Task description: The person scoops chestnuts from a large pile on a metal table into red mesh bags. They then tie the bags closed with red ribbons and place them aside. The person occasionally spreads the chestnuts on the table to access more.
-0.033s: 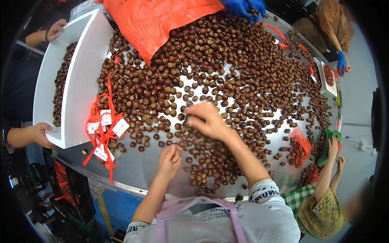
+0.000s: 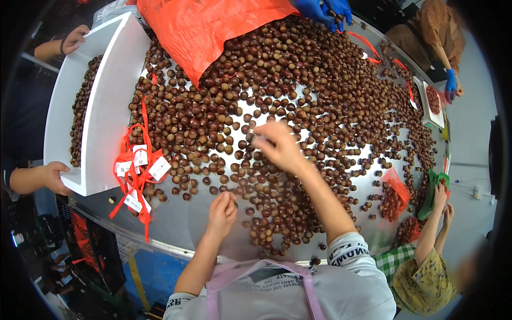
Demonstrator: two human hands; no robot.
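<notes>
Loose brown chestnuts lie heaped and scattered over the metal table. My right hand is over the middle of them, its thumb and bent fingers apart, the fingertips slightly blurred. No chestnut shows between them. Lower and to the left, my left hand is closed with curled fingers, just above the bare metal near my side. What it holds, if anything, is hidden by the fingers. A small group of chestnuts lies to its right, below my right forearm.
At left another person's hands hold a white box with chestnuts. Red straps with white tags lie beside it. A red sack covers the far heap, near blue-gloved hands. A red net bag and a scale are at right.
My right hand has moved slightly away from me and to the right over the chestnuts. My left hand stays almost where it was, still closed.
</notes>
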